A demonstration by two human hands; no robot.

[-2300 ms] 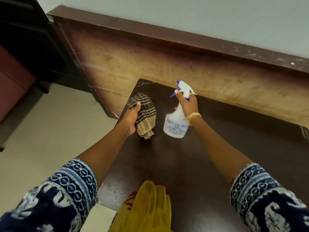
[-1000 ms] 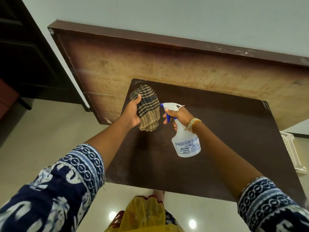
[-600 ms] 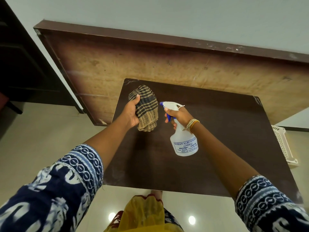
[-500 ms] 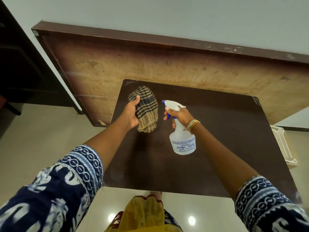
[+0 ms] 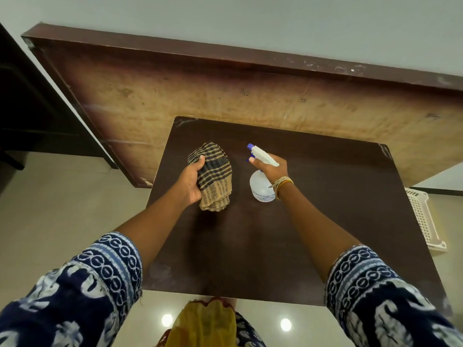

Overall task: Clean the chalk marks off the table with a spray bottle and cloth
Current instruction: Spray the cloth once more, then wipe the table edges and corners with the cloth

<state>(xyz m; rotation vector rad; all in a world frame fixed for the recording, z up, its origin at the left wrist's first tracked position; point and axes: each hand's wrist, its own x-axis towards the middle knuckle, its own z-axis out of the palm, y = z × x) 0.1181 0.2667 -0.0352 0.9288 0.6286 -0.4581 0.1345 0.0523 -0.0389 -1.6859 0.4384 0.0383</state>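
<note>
A dark brown table (image 5: 313,234) fills the middle of the view. Above its left part my left hand (image 5: 191,180) grips a bunched tan-and-black checked cloth (image 5: 216,176). To the right of it my right hand (image 5: 271,167) holds a white spray bottle (image 5: 260,187) by its neck, a finger at the blue trigger, nozzle pointing up-left toward the far side of the table. The bottle's base is close to the tabletop; contact cannot be told. Faint pale smudges show near the table's near left edge (image 5: 160,266) and far left corner.
A large wooden board (image 5: 225,101) leans against the wall just behind the table. A white plastic crate (image 5: 423,219) sits on the floor at the right. Dark furniture (image 5: 30,108) stands at the far left. Pale tiled floor surrounds the table.
My right hand has turned the spray bottle, its nozzle swinging from pointing left to pointing up-left, and the bottle moved slightly away from me. My left hand still grips the cloth in about the same spot.
</note>
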